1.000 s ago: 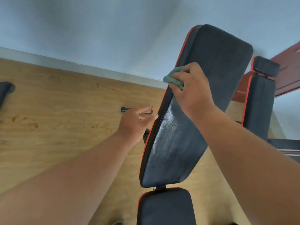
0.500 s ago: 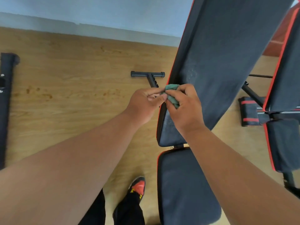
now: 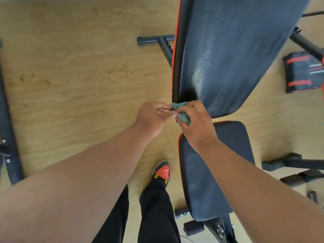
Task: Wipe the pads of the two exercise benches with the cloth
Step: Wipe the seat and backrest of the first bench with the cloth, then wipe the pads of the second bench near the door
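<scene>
A black bench with red piping fills the middle right. Its long back pad slopes up and away, with a shiny streak down it. Its seat pad lies below, near me. A small green cloth sits at the back pad's lower left corner. My right hand is closed around the cloth. My left hand pinches the cloth's left end with its fingertips. Part of the second bench, a black and red roller, shows at the far right.
Wooden floor lies to the left. A black frame foot of the bench rests on it behind the pad. Another black bar runs along the left edge. My legs and an orange and black shoe stand beside the seat.
My right hand slid the cloth down the back pad from near its top to its lower corner. My left hand came over and took hold of the cloth. The view tilted down.
</scene>
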